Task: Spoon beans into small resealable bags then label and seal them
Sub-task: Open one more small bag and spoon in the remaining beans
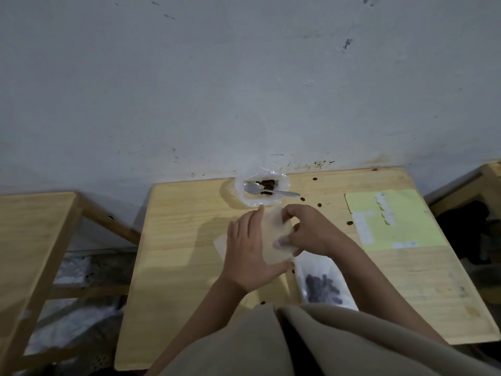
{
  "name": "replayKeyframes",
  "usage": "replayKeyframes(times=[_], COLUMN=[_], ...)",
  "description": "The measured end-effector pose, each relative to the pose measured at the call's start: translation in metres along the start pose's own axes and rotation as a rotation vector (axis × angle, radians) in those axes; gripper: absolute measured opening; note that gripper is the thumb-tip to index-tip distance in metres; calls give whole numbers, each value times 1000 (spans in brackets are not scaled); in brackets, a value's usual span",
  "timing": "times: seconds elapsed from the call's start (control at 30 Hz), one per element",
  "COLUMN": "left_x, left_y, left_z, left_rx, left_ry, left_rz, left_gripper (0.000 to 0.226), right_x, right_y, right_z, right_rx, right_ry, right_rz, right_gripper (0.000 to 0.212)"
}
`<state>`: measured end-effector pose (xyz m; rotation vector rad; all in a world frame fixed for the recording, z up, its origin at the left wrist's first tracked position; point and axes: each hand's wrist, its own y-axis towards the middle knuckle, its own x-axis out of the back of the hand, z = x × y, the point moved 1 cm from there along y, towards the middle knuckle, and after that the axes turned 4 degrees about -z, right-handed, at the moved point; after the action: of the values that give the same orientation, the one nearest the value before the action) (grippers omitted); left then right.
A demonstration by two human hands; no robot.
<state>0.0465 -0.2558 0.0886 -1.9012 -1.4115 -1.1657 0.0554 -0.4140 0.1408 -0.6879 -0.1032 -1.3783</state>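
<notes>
A small clear resealable bag [273,240] lies flat on the wooden table [179,240]. My left hand [250,253] rests on it, fingers spread, thumb at its near edge. My right hand [309,230] pinches the bag's right edge between thumb and fingers. At the table's far edge stands a clear plastic container [260,189] with dark beans [268,183] and a metal spoon [271,189] lying across it. A filled bag of dark beans [322,286] lies near my right forearm. To the right lies a yellow label sheet [401,221] with white stickers.
Loose beans [319,204] are scattered over the table top. A second wooden table [29,226] stands to the left, another table's corner [490,172] at far right. A grey wall [244,90] runs right behind the table. My beige clothing [311,346] covers the near edge.
</notes>
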Motion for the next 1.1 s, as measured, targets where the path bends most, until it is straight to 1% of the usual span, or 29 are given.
replayKeyframes(times=[0.03, 0.1, 0.17, 0.2, 0.27, 0.33, 0.43, 0.53, 0.63, 0.77, 0.87, 0.93, 1.03, 1.1], left_x=[-2, -1, 1, 2, 2, 1, 2, -1, -2, 2, 5, 6, 7, 7], left_y=[2, 7, 11, 13, 21, 33, 57, 83, 104, 119, 123, 123, 119, 115], left_z=[1, 6, 14, 18, 28, 39, 48, 52, 55, 53, 48, 45, 41, 39], left_rx=[19, 74, 105, 121, 173, 244, 310, 333, 331, 306, 305, 312, 304, 263], left_ry=[-38, -74, -98, -111, -166, -255, -317, -308, -289, -295, -305, -333, -341, -322], left_rz=[-35, -30, -2, 15, 65, 138, 306, 393, 409, 415, 437, 430, 393, 370], left_gripper=[116, 112, 111, 111, 111, 119, 129, 129, 128, 128, 128, 129, 132, 134], right_x=[-2, -3, 0, 3, 8, 12, 13, 10, 6, 0, -8, -12, -12, -11], right_y=[2, 6, 13, 19, 37, 58, 87, 111, 129, 137, 139, 137, 128, 120], right_z=[-3, -8, -16, -22, -37, -50, -62, -65, -63, -49, -45, -47, -52, -56], right_rx=[13, 11, -31, -55, -114, -176, -243, -287, -281, -176, -126, -127, -148, -178], right_ry=[35, 183, 366, 414, 399, 310, 223, 255, 353, 568, 631, 648, 675, 719], right_rz=[-14, -78, -219, -317, -511, -612, -596, -508, -451, -385, -306, -325, -459, -534], right_gripper=[22, 15, 10, 11, 10, 7, 16, 17, 14, 17, 11, 5, 12, 14])
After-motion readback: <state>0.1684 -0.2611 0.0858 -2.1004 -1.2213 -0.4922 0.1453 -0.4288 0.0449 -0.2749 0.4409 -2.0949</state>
